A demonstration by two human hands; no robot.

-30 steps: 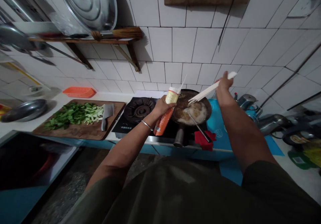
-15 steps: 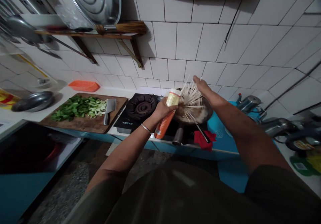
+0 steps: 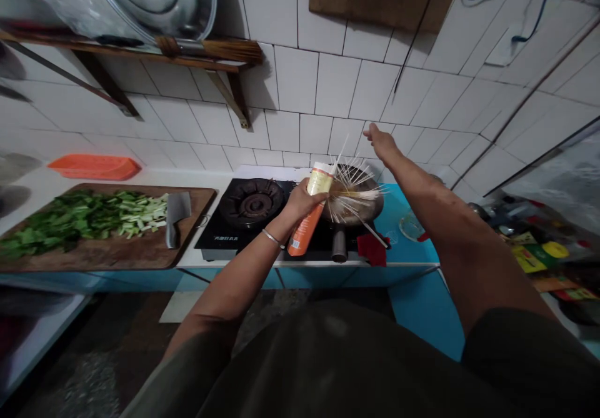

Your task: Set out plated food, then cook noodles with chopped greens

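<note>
My left hand [image 3: 302, 204], with a bangle at the wrist, is wrapped round an orange and pale yellow packet of dried noodles [image 3: 310, 215], tilted beside the wok. A thin stick pokes up near its top. Stiff white noodles [image 3: 359, 194] fan out in the wok [image 3: 375, 210], some over its rim, with brownish liquid under them. Above the wok's far right side, near the tiled wall, my right hand [image 3: 382, 143] is raised with fingers slightly apart and nothing visible in it. A thin utensil handle [image 3: 375, 235] leans out over the wok's front edge.
A red cloth [image 3: 372, 250] lies right of the wok handle [image 3: 339, 246]. Left of it is a bare burner [image 3: 254, 205]. A cutting board [image 3: 197, 218] holds chopped greens [image 3: 94, 215] and a cleaver [image 3: 175, 215]. An orange basket [image 3: 94, 166] sits behind; a shelf [image 3: 164, 59] overhangs.
The noodles have spread lower into the wok. My right hand has come up and away from them. My left hand keeps the packet. The view has shifted to the right.
</note>
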